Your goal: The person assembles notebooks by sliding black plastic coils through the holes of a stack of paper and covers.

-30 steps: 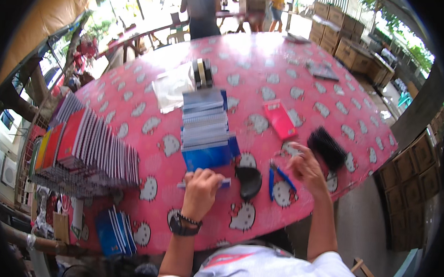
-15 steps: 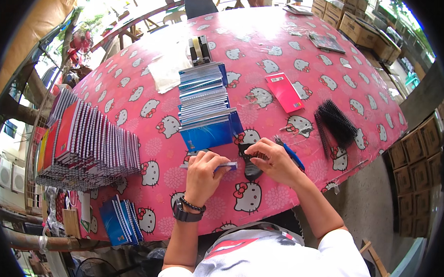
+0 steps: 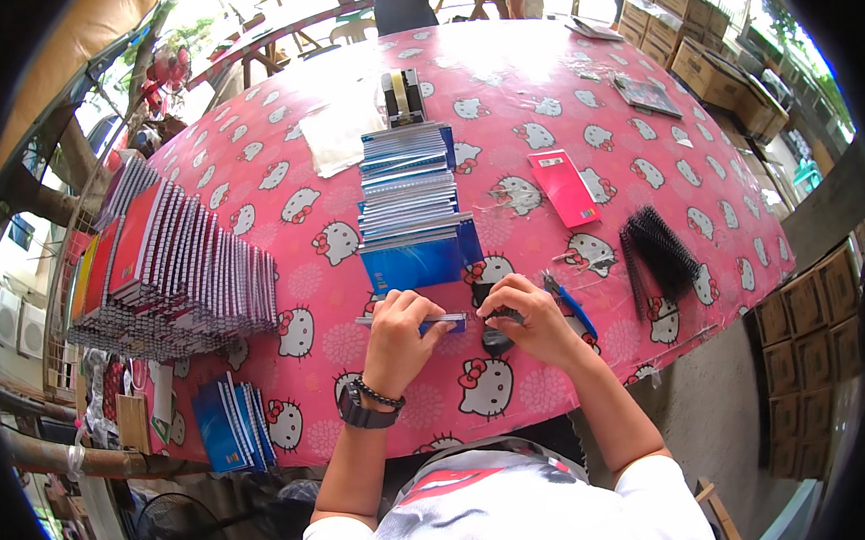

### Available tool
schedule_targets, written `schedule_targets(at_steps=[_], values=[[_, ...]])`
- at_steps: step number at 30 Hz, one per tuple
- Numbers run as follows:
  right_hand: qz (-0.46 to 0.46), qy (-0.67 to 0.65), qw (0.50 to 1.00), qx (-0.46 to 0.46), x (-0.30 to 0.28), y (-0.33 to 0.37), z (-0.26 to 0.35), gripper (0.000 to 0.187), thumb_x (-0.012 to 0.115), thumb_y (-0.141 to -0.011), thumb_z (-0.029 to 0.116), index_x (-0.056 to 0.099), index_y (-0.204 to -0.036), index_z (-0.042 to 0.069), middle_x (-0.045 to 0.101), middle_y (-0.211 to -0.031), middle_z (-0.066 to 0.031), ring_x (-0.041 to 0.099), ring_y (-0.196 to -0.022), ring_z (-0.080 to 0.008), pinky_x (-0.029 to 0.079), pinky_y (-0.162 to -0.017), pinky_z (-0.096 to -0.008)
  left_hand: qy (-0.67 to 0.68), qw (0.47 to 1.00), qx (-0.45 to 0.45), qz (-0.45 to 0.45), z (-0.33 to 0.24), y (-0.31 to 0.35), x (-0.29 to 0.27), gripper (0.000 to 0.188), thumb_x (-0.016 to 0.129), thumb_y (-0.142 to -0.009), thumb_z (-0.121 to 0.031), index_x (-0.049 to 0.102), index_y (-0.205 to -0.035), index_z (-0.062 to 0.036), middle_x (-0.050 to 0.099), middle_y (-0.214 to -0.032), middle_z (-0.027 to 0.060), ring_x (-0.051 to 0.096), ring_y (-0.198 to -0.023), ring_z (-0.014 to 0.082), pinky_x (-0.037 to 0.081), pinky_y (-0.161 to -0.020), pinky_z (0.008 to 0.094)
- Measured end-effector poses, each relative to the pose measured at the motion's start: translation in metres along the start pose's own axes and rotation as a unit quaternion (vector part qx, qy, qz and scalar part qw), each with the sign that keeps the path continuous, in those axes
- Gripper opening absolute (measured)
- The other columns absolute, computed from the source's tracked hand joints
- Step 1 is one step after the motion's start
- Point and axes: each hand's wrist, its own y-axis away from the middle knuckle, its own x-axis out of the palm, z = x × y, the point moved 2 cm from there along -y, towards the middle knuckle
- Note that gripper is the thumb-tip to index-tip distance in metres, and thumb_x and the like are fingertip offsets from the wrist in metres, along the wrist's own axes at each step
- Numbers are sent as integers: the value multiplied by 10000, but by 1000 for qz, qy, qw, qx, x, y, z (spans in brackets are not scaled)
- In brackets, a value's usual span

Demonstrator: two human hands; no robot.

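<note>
My left hand [image 3: 399,331] grips a thin blue-and-white notebook [image 3: 457,322] held on its edge, most of it hidden under the fingers. My right hand [image 3: 532,318] is curled with thumb and fingertips drawn together, over a black object [image 3: 495,342] on the table. Something dark shows at those fingertips, too small to name. Just beyond both hands stands a long row of blue notebooks [image 3: 409,259], packed on edge. Blue-handled pliers [image 3: 575,310] lie right of my right hand. Black spiral binding coils [image 3: 663,256] are heaped farther right.
A tall stack of spiral notebooks [image 3: 186,269] fills the left side, with several blue notebooks [image 3: 233,425] near the front edge. A tape dispenser [image 3: 401,97] stands behind the row. A pink notebook [image 3: 564,189] lies right of it. Cardboard boxes [image 3: 805,354] are piled beyond the table.
My right hand's fingers have drawn closer together above the black object. My left hand keeps its hold on the notebook. The whole view has shifted slightly.
</note>
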Motion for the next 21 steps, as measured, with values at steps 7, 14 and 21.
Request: schedule_targets(at_steps=[7,14,21], values=[[34,-14,999,14,-4,-1,-5,236,656,-750,-50,630,-961,53,608,-930,-74,592,-867,-238,489,-743,-324,2,1000,-1,-8,2,1,1,183,769,-669,-129,633,-779,-75,601,-789,36,549,-814,243,405,-772,377],[57,34,997,-43,-6,-7,-5,281,668,-721,-38,628,-970,88,608,-929,-47,561,-946,-252,437,-871,-373,0,1000,3,-1,3,0,0,187,773,-668,-136,631,-771,-71,599,-786,44,551,-816,247,413,-768,378],[66,35,996,-46,-9,-6,-9,285,677,-714,-39,616,-958,95,595,-918,-33,555,-944,-244,424,-865,-371,3,1000,11,0,2,1,-1,185,786,-682,-134,635,-755,-55,625,-779,64,563,-785,268,439,-755,375]])
